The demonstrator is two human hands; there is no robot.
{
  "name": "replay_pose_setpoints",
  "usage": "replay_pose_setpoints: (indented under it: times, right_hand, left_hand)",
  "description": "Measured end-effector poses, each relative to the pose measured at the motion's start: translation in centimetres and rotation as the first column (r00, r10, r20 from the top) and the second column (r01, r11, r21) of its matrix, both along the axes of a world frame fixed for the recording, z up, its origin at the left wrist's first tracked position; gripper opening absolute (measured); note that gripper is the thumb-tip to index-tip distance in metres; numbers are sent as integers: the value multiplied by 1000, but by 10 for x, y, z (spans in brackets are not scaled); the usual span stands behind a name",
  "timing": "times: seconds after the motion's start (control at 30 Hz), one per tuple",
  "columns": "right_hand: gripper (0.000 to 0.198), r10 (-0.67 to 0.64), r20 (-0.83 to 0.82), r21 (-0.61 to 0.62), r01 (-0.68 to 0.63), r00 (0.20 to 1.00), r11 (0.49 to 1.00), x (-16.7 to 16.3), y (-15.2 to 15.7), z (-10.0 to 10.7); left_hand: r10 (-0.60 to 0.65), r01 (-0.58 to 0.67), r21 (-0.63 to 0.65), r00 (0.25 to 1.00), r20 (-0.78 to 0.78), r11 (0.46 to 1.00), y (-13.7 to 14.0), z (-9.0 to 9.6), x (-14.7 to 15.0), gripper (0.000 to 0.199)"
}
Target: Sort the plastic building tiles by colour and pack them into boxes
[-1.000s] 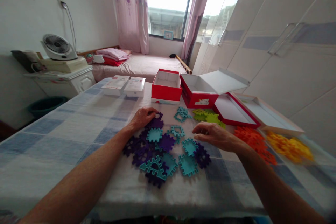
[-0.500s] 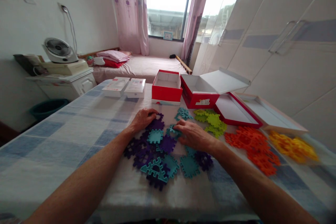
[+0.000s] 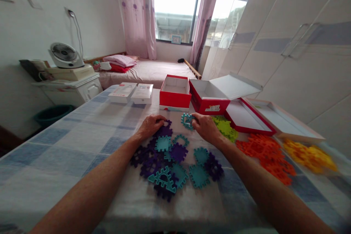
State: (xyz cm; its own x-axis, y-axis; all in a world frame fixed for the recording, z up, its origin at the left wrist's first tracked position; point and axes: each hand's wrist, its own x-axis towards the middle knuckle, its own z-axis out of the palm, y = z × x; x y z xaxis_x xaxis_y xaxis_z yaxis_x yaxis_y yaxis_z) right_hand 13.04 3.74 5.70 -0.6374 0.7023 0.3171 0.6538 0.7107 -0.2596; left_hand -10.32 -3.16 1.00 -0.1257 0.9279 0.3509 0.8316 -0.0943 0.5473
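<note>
My left hand (image 3: 151,125) is at the far edge of the pile, its fingers closed on the rim of a purple notched building piece (image 3: 165,130). My right hand (image 3: 206,127) pinches the right side of a small stack of teal notched pieces (image 3: 187,121). Between the hands lies a teal ring-shaped piece (image 3: 181,140). Nearer to me, purple pieces (image 3: 149,164) overlap with several teal ones, among them a triangular teal frame (image 3: 163,179). To the right, a teal square piece (image 3: 199,176) touches a dark purple one (image 3: 214,167).
Lime-green pieces (image 3: 226,128) lie partly behind my right wrist. Orange (image 3: 264,155) and yellow pieces (image 3: 309,155) are heaped to the right. Two red boxes (image 3: 175,99), a red-rimmed lid (image 3: 249,117), a pale tray (image 3: 285,119) and white boxes (image 3: 123,93) line the checked tablecloth's far side.
My right hand has moved away from me, from the teal ring to the teal stack, and left the ring on the table. My left hand stays at the purple piece.
</note>
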Motion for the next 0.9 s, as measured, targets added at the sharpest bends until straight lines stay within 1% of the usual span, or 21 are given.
replay_pose_setpoints:
  times: [0.07,0.13,0.17,0.2,0.23,0.27,0.33,0.37,0.4,0.43,0.47,0.57,0.63,0.73,0.83,0.9]
  right_hand:
    - [30,-25,0,-22,25,1000,999,-4,8,4]
    - [37,-38,0,14,38,999,999,-6,11,4]
    - [40,-24,-3,38,24,1000,999,-6,10,3]
    - [43,18,0,46,-18,1000,999,-5,7,1]
    - [43,88,13,25,-88,996,996,-4,3,-2]
    - [41,178,35,-24,-177,983,984,-3,-1,-5]
    - [39,364,81,-150,-350,928,925,0,-11,-10]
    - [39,430,98,-200,-406,897,892,1,-15,-12]
    - [40,467,110,-231,-435,877,871,1,-18,-13]
    - [40,478,119,-245,-441,870,864,1,-20,-14]
    - [40,469,123,-252,-429,875,867,1,-21,-15]
    - [37,378,97,-295,-336,921,895,3,-19,-15]
    - [26,306,36,-340,-277,951,899,5,-15,-15]
    - [12,186,-114,-354,-215,976,910,8,-6,-14]
    - [15,43,-257,-402,-148,965,904,4,6,-12]
    - [19,-73,-306,-409,-62,949,910,0,12,-9]
  left_hand:
    - [3,-3,0,1000,1,1000,0,1,0,29]
    - [4,-4,-2,1000,1,1000,-1,2,1,29]
    - [3,-3,-3,1000,1,1000,-1,2,1,29]
    - [2,-2,-5,1000,0,1000,-2,3,1,29]
    - [3,-3,-7,1000,0,1000,-2,3,1,29]
    - [5,-5,-9,1000,0,1000,-2,2,1,29]
    - [13,-13,-9,1000,0,1000,-1,2,1,29]
    - [17,-17,-9,1000,0,1000,-1,2,1,28]
    - [19,-19,-8,1000,-1,1000,-1,2,1,28]
    - [19,-19,-7,1000,-2,1000,-1,2,1,28]
    - [17,-17,-7,1000,-4,1000,-1,2,1,28]
    - [10,-10,-8,1000,-8,1000,-2,2,1,29]
    - [9,-9,-11,1000,-9,1000,-2,2,1,29]
    - [9,-9,-15,1000,-9,1000,-1,1,1,29]
    - [5,-5,-15,1000,-9,1000,-1,1,1,29]
    - [4,-4,-15,1000,-12,1000,-1,2,1,29]
